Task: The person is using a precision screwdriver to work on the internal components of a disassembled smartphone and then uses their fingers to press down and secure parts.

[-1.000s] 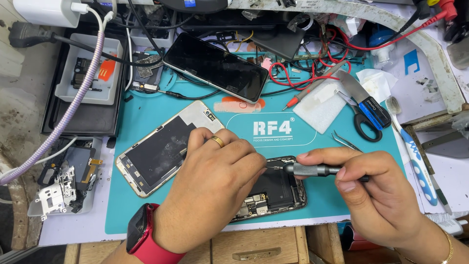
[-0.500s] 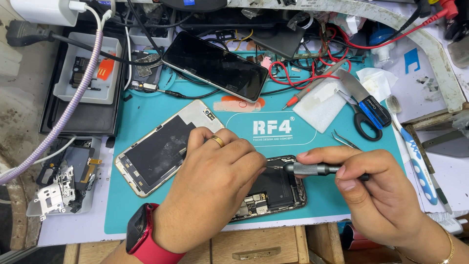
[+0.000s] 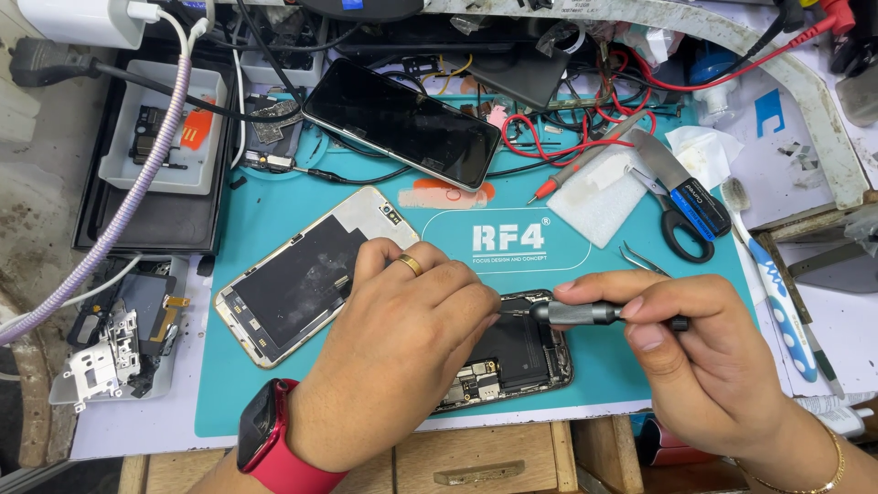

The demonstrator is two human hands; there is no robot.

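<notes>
Grey tray (image 3: 123,174) top left holds small phone parts and an orange tab. My left hand (image 3: 402,357) presses flat on the opened phone (image 3: 521,357) at the teal mat's (image 3: 274,402) front edge, fingers together, covering most of it. My right hand (image 3: 704,357) pinches a grey screwdriver (image 3: 585,314), tip at the phone's upper edge. Detached screen (image 3: 302,274) lies just left; scissors (image 3: 686,206), toothbrush (image 3: 777,284), red probe leads (image 3: 585,137) crowd the right.
</notes>
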